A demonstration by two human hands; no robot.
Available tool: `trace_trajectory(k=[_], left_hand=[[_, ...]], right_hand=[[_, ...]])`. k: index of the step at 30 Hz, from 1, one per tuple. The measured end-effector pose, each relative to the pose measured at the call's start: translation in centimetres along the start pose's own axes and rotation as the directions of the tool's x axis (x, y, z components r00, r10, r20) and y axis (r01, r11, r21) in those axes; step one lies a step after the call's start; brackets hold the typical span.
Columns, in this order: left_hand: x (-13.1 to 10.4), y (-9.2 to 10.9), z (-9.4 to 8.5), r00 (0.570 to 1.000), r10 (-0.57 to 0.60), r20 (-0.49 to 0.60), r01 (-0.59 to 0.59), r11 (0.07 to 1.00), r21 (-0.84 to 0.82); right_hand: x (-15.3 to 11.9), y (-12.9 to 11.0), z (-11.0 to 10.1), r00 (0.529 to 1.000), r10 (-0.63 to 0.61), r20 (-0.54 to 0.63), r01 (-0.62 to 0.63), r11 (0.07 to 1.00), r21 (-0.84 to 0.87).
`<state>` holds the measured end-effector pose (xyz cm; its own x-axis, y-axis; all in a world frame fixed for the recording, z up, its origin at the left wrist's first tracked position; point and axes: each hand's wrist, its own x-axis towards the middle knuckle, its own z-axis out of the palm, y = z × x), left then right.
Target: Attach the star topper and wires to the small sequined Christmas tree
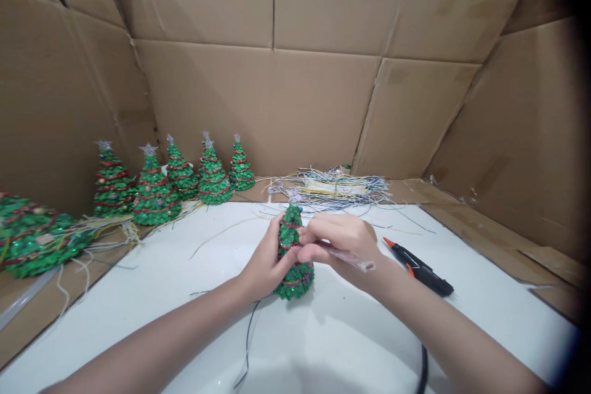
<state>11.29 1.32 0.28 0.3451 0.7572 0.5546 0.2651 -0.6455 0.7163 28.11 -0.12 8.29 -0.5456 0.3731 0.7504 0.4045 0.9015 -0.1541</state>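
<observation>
A small green Christmas tree figurine (294, 283) with red garland and a clear star on top stands upright on the white work surface. My left hand (264, 258) is closed around its left side. In my right hand (346, 235), thumb and fingers pinch a thin translucent stick (355, 258); its near end points to the lower right. The fingertips and the stick's far end meet the tree's right side at mid-height, where the exact contact is hidden. A dark thin wire (249, 338) trails from near the tree's base toward me.
Several similar trees (157, 200) stand at the back left, and another tree (44, 237) lies tilted at far left. Behind my hands is a bundle of cut wires (344, 184). A black tool with an orange tip (418, 268) lies right. Cardboard walls (323, 104) enclose the surface.
</observation>
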Motion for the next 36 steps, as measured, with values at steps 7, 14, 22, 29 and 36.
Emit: trace_trajectory(k=[7,14,22,29,36], left_hand=[[-0.2,0.3,0.2,0.999,-0.017,-0.049,0.020,0.997,0.073],[-0.1,0.4,0.4,0.994,-0.063,-0.088,0.070,0.995,0.069],[-0.2,0.2,0.5,0.990,-0.081,-0.116,0.094,0.990,0.107],[-0.2,0.0,0.6,0.989,-0.079,-0.127,0.093,0.990,0.107],[-0.3,-0.6,1.0,0.981,-0.073,-0.180,0.093,0.990,0.103]], right_hand=[[1.1,-0.8,0.1,0.997,0.069,0.026,-0.069,0.998,0.008],[0.0,1.2,1.1,0.988,0.109,-0.112,-0.079,0.968,0.239],[-0.6,0.6,1.2,0.944,0.183,-0.275,-0.131,0.971,0.198],[-0.8,0.5,1.9,0.963,0.061,-0.263,-0.041,0.996,0.083],[-0.5,-0.1,2.0,0.993,0.074,-0.092,-0.075,0.997,-0.011]])
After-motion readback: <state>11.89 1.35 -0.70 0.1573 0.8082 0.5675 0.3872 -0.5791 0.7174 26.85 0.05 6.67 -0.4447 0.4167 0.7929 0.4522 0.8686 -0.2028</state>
